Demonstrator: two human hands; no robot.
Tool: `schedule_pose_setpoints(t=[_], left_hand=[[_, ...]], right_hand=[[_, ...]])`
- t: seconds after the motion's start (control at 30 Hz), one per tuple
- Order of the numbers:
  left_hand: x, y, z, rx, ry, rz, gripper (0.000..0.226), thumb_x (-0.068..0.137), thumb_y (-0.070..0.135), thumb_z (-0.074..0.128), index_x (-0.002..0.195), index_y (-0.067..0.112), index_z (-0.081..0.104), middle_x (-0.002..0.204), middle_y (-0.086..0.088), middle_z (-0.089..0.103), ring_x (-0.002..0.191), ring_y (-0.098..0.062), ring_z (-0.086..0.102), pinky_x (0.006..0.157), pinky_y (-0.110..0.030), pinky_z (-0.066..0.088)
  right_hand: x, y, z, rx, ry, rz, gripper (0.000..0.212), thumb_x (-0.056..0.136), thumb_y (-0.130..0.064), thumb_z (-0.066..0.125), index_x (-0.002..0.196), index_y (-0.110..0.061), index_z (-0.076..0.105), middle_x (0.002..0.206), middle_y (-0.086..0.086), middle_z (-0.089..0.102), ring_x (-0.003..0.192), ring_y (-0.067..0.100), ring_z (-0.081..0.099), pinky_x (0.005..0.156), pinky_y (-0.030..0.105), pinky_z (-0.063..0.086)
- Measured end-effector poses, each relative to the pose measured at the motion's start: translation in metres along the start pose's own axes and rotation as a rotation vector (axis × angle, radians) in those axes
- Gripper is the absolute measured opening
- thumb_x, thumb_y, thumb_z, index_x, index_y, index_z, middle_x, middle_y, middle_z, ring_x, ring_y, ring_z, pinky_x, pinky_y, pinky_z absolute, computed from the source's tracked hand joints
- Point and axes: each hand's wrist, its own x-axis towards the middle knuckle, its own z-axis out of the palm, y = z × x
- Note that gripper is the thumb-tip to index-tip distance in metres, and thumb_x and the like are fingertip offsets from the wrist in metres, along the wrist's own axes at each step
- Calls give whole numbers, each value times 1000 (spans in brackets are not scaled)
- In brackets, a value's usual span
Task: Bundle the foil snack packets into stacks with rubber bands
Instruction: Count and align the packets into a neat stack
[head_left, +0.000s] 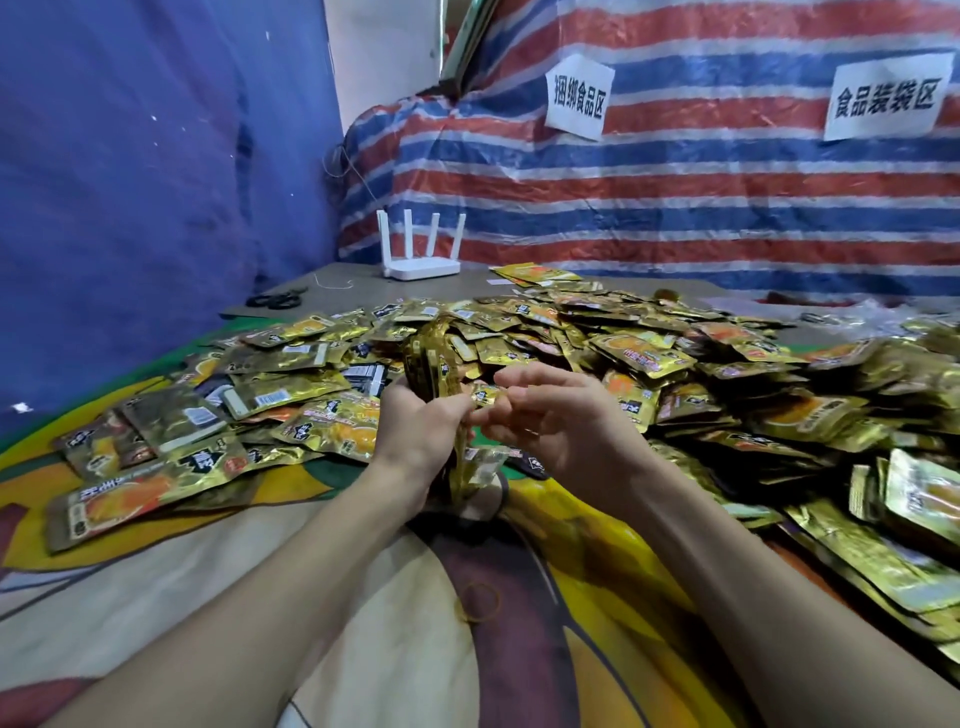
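Striped red, white and blue tarpaulin (701, 182) closes off the back of the head view, with two paper signs (579, 98) stuck on it. A blue sheet (156, 182) hangs on the left. Below them a patterned cloth (337, 597) covers the work surface. A big loose pile of foil snack packets (649, 358) spreads across it within reach of both arms, probably so that each one can be taken without stretching. A white router (421, 249) and black scissors (274, 300) sit at the far edge, well apart from the work.

The left hand (421, 434) grips a stack (432, 358) of packets set on edge. Its fingers curl round the middle of the stack, which keeps the edges lined up for banding. The right hand (550, 415) pinches a single packet (485, 396) between thumb and fingertips just beside the stack, seemingly to add it. A rubber band (478, 603) lies loose on the cloth close to the person, between the forearms, handy for when the stack is full. No band shows round the stack, so I judge it not yet tied.
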Motion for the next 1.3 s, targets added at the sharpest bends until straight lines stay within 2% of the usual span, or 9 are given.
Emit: schedule_pose_setpoints(t=[0.1,0.27,0.57,0.8,0.9,0.97,1.17,1.23,1.3], left_hand=[[-1,2,1,-42,-16,-31,10,80,-12,64,88,-9,69,65,-16,59,52,-23,53,52,-31,45],[-8,6,4,-163,-123,-74,20,82,-16,57,92,-3,68,63,-16,56,46,-22,53,45,-27,48],[-11,7,4,-162,-167,-60,20,86,-15,56,95,0,66,66,-11,56,54,-25,52,52,-31,48],[-12,9,3,-137,-128,-44,8,65,-2,64,71,2,67,61,-15,58,52,-25,54,51,-32,48],[-11,8,1,-117,-95,-32,32,54,4,61,84,-3,69,69,-15,59,59,-24,56,52,-32,48],[-10,6,1,-101,-78,-4,32,53,4,60,82,-7,67,70,-14,57,61,-24,53,56,-34,45],[-10,5,4,-134,-26,51,14,60,7,65,65,20,70,66,-1,63,65,-21,60,66,-36,47],[-7,7,4,-223,-26,73,18,62,6,68,69,22,71,69,1,65,67,-21,60,67,-35,49],[-7,11,5,-353,-61,69,23,68,1,69,76,22,73,74,0,66,69,-21,62,69,-35,52]], right_hand=[[0,-4,3,219,-56,30,19,71,5,55,79,-6,69,68,7,62,66,23,68,68,32,61],[1,-8,-2,493,-14,60,28,72,8,51,90,-3,69,76,7,63,56,16,60,61,30,59],[1,-9,-5,612,-14,62,37,79,12,53,95,-5,81,113,18,74,86,25,76,59,21,60],[3,-2,-9,401,-9,30,57,78,7,63,131,-11,63,132,14,67,110,39,69,54,21,60],[4,0,-6,270,56,39,71,69,-3,75,138,-11,58,129,16,66,104,43,70,59,30,63],[4,1,-3,121,102,-4,84,61,-8,83,139,-10,53,124,19,66,98,41,73,61,35,63],[0,14,-1,-541,141,-114,87,54,-20,99,131,-22,59,123,5,68,104,17,72,76,41,63],[1,14,-6,-699,115,-108,92,56,-22,100,136,-25,55,125,1,66,111,13,68,88,35,60],[1,16,-6,-857,60,-107,93,57,-24,99,138,-25,52,125,-5,64,115,5,62,89,14,52]])
